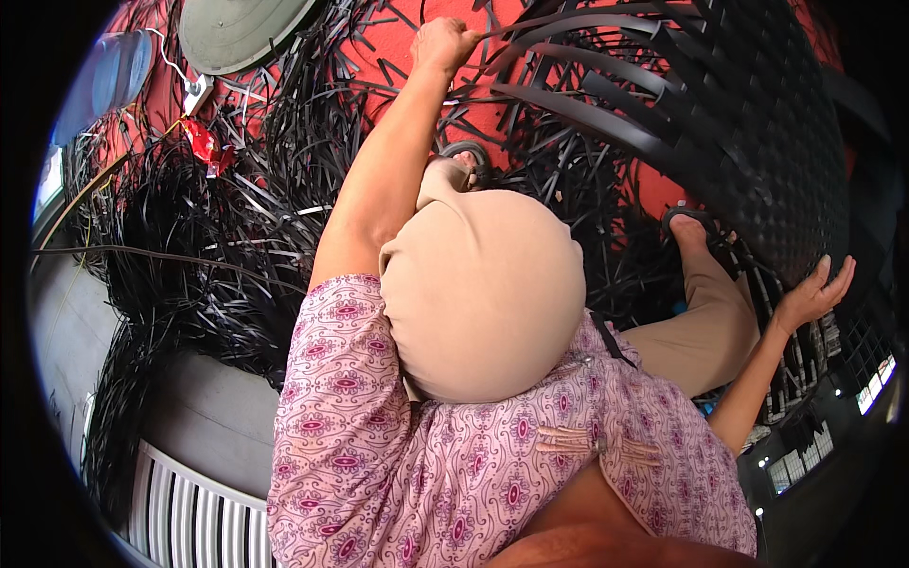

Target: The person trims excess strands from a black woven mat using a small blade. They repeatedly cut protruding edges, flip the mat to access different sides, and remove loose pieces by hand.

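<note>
Black strip (512,28): left hand (445,44) clamps its end. Woven black panel (762,133): right hand (811,296), unclenched, sits beside it (contact unclear from where I stand).

The left hand (443,45), reaching far forward, is closed on the end of a flat black strip (568,15) that runs rightward into a tightly woven black panel (757,123), while the right hand (812,295) is at the panel's lower edge with its fingers extended. Loose black strips (218,208) lie tangled over the red floor (388,68) (thickest on the left), near a red packet (204,145), a white power strip (196,95) and a round grey-green lid (237,33).
</note>
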The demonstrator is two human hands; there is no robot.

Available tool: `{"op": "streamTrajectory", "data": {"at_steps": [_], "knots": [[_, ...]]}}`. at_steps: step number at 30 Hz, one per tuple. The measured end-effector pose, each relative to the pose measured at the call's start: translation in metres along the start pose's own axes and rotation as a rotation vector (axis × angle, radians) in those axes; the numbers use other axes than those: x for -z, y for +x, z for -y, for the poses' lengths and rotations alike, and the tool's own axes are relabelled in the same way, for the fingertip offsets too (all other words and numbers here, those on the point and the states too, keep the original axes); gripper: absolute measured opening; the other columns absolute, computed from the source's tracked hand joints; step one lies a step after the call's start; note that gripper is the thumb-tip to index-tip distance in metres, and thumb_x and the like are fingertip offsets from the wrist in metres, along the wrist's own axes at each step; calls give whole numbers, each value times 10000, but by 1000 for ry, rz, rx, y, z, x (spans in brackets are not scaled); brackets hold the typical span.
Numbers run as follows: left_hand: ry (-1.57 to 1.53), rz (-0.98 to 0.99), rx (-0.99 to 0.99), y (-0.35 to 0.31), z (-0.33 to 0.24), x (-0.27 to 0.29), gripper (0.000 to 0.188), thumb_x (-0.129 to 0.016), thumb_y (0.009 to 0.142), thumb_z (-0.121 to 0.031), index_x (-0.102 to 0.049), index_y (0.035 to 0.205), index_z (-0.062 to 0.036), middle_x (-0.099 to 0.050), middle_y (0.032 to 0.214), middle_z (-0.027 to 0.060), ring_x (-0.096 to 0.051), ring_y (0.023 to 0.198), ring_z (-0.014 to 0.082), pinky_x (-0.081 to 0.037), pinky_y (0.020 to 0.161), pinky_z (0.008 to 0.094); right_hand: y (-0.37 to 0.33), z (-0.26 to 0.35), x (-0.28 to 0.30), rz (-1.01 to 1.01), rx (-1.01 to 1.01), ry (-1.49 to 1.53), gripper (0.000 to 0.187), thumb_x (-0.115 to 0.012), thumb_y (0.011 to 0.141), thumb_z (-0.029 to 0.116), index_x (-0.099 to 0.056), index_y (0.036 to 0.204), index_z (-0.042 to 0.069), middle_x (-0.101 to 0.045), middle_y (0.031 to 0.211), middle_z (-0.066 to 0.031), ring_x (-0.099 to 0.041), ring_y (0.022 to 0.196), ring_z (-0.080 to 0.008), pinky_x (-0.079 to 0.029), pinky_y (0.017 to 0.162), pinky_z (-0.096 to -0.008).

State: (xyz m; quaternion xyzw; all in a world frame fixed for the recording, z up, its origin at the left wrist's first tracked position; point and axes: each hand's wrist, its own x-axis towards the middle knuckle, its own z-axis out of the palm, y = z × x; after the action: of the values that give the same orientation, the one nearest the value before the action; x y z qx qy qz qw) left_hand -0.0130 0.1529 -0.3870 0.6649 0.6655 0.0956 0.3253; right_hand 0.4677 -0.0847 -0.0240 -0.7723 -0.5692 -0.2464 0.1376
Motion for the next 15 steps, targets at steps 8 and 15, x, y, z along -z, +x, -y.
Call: {"op": "streamTrajectory", "data": {"at_steps": [8, 15], "knots": [[105, 108, 115, 2, 34, -67, 334, -672, 882, -352, -824, 1025, -91, -766, 1061, 238, -736, 1044, 431, -583, 916, 518, 0, 10, 9, -22, 223, -71, 470, -625, 1075, 299, -605, 1432, -5, -572, 1514, -159, -515, 1415, -319, -399, 1179, -431], [171, 103, 118, 26, 60, -123, 315, -723, 840, -320, -828, 972, -54, -768, 1021, 258, -759, 989, 426, -610, 854, 519, -6, 14, 3, 42, 3, 206, 478, -574, 1094, 214, -520, 1507, -21, -494, 1577, -184, -483, 1449, -317, -402, 1218, -439]]}}
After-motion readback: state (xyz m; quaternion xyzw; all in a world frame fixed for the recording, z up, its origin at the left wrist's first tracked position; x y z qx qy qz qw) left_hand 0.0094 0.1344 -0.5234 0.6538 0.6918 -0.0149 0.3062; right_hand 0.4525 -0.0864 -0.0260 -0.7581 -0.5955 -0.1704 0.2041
